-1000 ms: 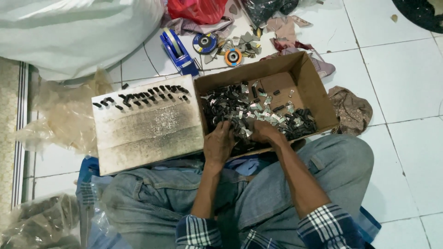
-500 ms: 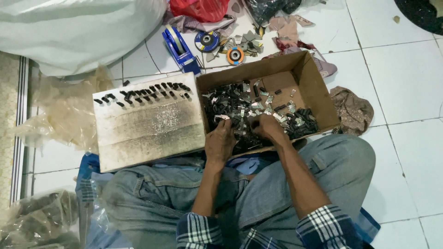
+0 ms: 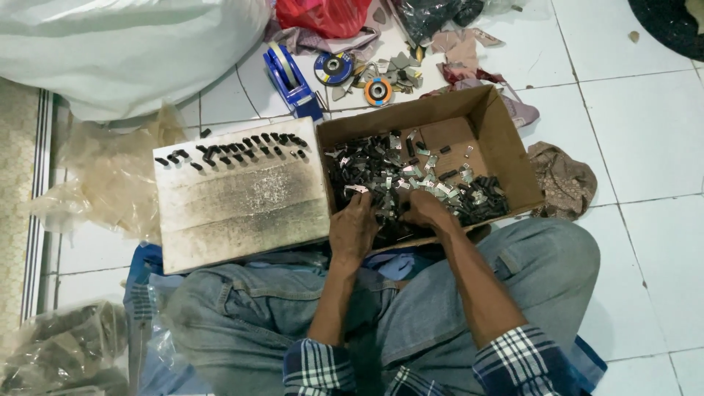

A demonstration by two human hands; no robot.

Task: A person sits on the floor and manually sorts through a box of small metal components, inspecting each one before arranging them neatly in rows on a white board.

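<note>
Many small black pieces in row atop smudged white board. Box beside it holds heap of black and silver parts. Left hand, right hand buried in heap; grip cannot tell.

Blue-and-white plaid shirt sleeves rolled above the elbows, faded grey-blue jeans.
</note>
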